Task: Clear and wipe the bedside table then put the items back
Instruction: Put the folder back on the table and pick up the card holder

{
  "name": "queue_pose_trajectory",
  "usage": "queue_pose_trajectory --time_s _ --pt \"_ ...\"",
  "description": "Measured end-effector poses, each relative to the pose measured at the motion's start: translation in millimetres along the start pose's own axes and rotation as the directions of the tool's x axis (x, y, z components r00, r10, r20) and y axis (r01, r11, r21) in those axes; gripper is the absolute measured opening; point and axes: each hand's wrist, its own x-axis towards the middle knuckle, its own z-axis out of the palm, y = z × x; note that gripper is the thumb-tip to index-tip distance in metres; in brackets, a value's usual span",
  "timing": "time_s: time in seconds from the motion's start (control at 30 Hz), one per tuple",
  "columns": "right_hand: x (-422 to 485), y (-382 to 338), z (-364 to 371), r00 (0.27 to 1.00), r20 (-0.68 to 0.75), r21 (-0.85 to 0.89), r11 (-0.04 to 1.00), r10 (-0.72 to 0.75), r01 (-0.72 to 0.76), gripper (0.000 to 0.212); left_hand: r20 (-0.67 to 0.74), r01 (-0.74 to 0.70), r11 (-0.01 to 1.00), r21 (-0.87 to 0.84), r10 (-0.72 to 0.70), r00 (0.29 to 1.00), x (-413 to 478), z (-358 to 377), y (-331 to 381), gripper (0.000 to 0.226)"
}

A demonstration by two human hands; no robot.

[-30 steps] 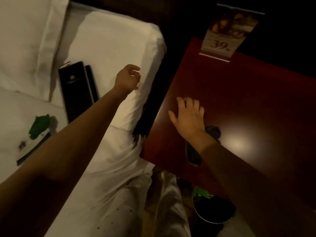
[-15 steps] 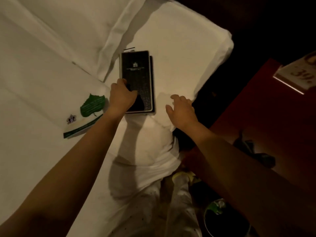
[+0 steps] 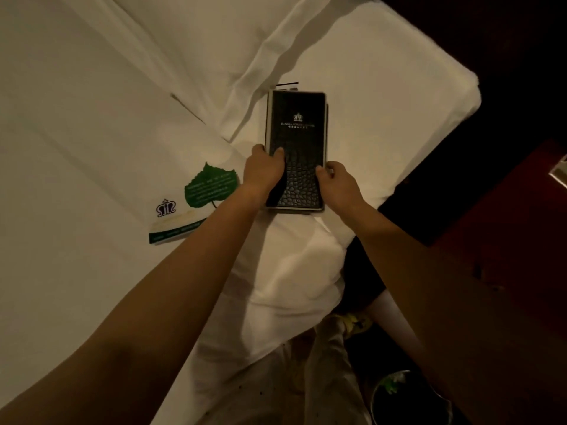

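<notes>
A black leather-look folder [image 3: 299, 139] with a small crown logo lies on the white bed [image 3: 92, 148], over another dark flat item whose edge shows beneath it. My left hand [image 3: 264, 171] grips its near left edge, thumb on top. My right hand [image 3: 336, 184] holds its near right edge. A white card with a green leaf [image 3: 199, 197] lies on the sheet to the left of my left hand. The dark red bedside table [image 3: 527, 228] shows at the right edge, mostly in shadow.
White pillows [image 3: 230, 35] lie at the head of the bed. A dark waste bin [image 3: 408, 397] with something green inside stands on the floor at the bottom right. A corner of a standing sign [image 3: 560, 173] pokes in at the right edge.
My view swung left from the bedside table to the bed. My right hand left the table and reached the folder's right edge. My left hand closed on its left edge.
</notes>
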Motion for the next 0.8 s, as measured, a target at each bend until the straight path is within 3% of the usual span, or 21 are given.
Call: queue_pose_trajectory --time_s 0.2,0.33,0.57,0.8 --pt "2 -7 9 0.999 0.027 0.141 0.989 0.043 -0.047 0.045 0.020 0.046 0.989 -0.139 -0.044 0.999 -2 5 2 0.061" --pt "-3 -7 10 0.998 0.020 0.187 0.980 0.066 -0.068 0.044 -0.061 0.022 0.977 -0.211 -0.036 0.998 -12 14 2 0.059" --pt "-28 18 -5 0.992 -0.083 0.361 0.931 0.090 -0.054 0.034 -0.132 -0.114 0.987 -0.109 0.099 0.986 -40 40 9 0.056" --pt "-50 62 -58 0.938 -0.263 0.538 0.841 0.227 -0.052 0.035 -0.071 -0.250 0.968 -0.015 0.248 0.966 -85 107 43 0.056"
